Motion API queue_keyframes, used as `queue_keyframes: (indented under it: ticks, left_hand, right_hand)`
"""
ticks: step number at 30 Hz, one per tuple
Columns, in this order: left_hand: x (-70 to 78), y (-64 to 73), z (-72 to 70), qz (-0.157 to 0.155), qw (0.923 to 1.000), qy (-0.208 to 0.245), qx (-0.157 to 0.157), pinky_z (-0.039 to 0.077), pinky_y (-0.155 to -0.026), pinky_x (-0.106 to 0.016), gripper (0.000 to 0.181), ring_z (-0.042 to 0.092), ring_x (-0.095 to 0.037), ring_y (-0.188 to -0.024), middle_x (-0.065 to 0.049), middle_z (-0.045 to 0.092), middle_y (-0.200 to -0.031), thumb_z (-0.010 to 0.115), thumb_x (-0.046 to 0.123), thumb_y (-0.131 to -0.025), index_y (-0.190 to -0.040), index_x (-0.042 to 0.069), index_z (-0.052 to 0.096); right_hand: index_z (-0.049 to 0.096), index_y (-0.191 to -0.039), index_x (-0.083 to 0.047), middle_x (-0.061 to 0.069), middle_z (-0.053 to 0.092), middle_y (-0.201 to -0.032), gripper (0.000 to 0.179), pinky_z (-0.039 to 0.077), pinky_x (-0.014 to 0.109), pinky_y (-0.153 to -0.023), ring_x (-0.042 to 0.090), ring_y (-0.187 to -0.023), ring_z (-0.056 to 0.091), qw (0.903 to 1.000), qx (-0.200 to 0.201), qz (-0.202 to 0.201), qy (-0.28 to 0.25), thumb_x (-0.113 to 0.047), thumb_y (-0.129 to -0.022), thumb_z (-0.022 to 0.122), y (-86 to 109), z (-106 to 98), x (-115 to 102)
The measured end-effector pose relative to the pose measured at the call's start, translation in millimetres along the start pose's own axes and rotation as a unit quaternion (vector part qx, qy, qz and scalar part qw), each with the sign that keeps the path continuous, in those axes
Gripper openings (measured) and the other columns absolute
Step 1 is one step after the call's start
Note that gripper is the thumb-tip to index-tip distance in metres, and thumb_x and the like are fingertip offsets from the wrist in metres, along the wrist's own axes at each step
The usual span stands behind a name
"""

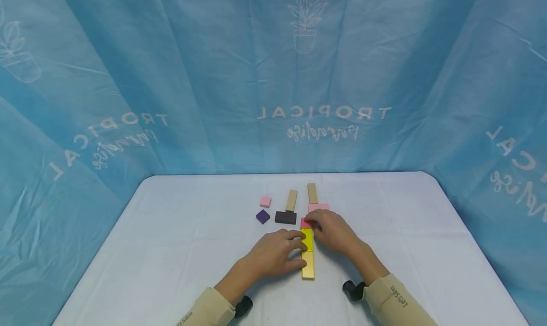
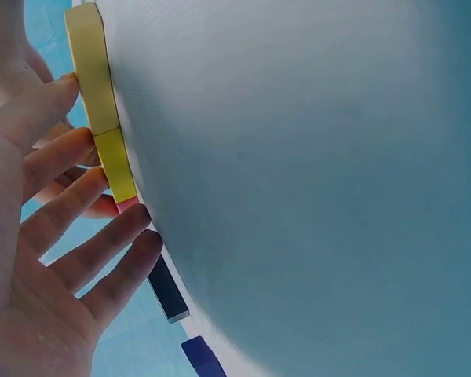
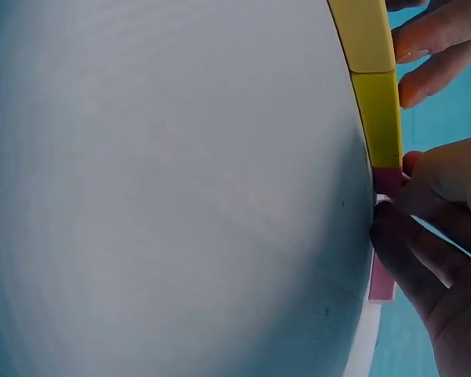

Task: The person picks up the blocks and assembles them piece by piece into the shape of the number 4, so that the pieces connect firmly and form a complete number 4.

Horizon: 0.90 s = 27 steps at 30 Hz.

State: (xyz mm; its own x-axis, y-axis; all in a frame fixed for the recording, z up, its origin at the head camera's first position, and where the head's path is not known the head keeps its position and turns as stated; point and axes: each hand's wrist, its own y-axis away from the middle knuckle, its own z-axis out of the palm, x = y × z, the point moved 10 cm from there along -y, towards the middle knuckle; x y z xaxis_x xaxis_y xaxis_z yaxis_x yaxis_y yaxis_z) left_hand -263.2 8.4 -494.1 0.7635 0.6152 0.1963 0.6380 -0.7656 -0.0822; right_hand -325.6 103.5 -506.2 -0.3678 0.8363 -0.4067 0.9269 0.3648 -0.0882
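A bright yellow block (image 1: 307, 240) and a pale gold block (image 1: 308, 268) lie end to end in a line on the white table. At the far end of this line is a small red block (image 1: 305, 223). My left hand (image 1: 275, 253) is beside the row with fingers spread, their tips along the left edge of the yellow and gold blocks. From the right, my right hand (image 1: 335, 231) pinches the red block with thumb and fingertips; part of it is hidden by the fingers. A pink block (image 1: 318, 206) lies just past the right hand.
Left of the row are a black block (image 1: 285, 217), a purple block (image 1: 262, 216) and a small pink block (image 1: 265, 202). Two tan wooden blocks (image 1: 291, 200) stretch toward the back, one behind the black block, one behind the pink. A blue printed curtain (image 1: 213, 102) surrounds the table (image 1: 192, 250).
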Motion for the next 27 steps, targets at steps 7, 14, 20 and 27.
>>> queue_keyframes:
  ticks: [7,14,20,27]
  left_hand:
    - [-1.7,-0.5,1.8,-0.004,1.0000,0.000,-0.003,0.050,-0.089,-0.035,0.038,0.057,-0.015,-0.113,0.006,0.057,-0.131,0.065,0.053,-0.086,-0.114,0.028,0.070]
    - [-1.3,0.3,0.6,-0.002,1.0000,0.004,-0.001,0.050,-0.089,-0.034,0.038,0.056,-0.015,-0.113,0.005,0.057,-0.131,0.065,0.053,-0.086,-0.115,0.028,0.070]
    - [-2.4,0.8,1.8,-0.007,1.0000,0.001,-0.001,0.049,-0.090,-0.035,0.038,0.056,-0.015,-0.114,0.005,0.057,-0.131,0.065,0.053,-0.086,-0.115,0.028,0.070]
    - [-1.7,0.9,0.8,-0.006,1.0000,0.002,-0.002,0.049,-0.089,-0.035,0.038,0.056,-0.015,-0.113,0.005,0.057,-0.131,0.064,0.053,-0.086,-0.115,0.028,0.070]
  right_hand:
    - [0.072,-0.110,-0.021,-0.011,0.067,-0.105,0.024,0.047,0.036,-0.094,0.011,-0.098,0.059,0.9999,-0.002,0.015,-0.004,-0.013,-0.088,0.067,-0.8,2.2,1.7]
    - [0.072,-0.108,-0.021,-0.010,0.067,-0.102,0.021,0.047,0.036,-0.093,0.011,-0.095,0.059,0.9995,-0.005,0.031,-0.012,-0.014,-0.089,0.066,-0.6,2.2,2.7]
    - [0.071,-0.107,-0.020,-0.009,0.067,-0.101,0.020,0.048,0.036,-0.092,0.013,-0.095,0.059,0.9993,-0.003,0.033,-0.015,-0.014,-0.088,0.066,-0.4,0.7,1.5]
    - [0.071,-0.107,-0.020,-0.009,0.067,-0.100,0.021,0.048,0.037,-0.091,0.013,-0.093,0.059,0.9991,-0.002,0.041,-0.011,-0.014,-0.087,0.066,0.2,0.8,2.7]
